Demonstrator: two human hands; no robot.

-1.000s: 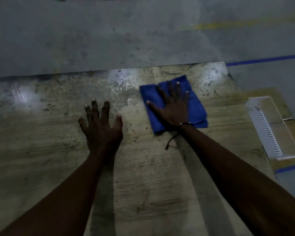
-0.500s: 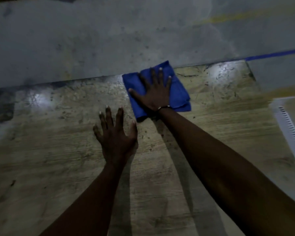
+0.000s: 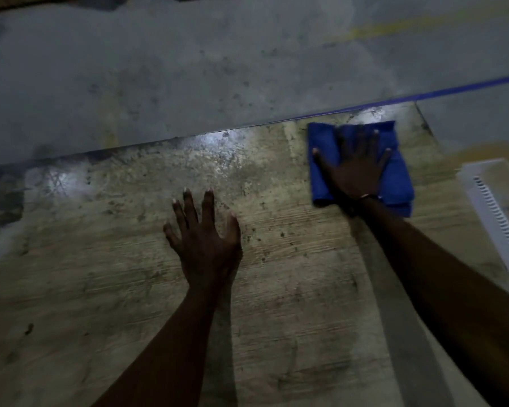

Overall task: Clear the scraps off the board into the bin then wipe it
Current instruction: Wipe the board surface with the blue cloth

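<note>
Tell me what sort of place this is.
Probably a workshop or warehouse floor: bare stained concrete floor marked with blue tape line, and a large worn wooden board lying directly on it.

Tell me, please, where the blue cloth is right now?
The blue cloth lies under the right hand, at the board's far right corner.

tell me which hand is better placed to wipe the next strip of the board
Right. The right hand lies flat on the blue cloth at the board's far right corner. The left hand is bare, spread flat mid-board, seemingly bracing.
</note>
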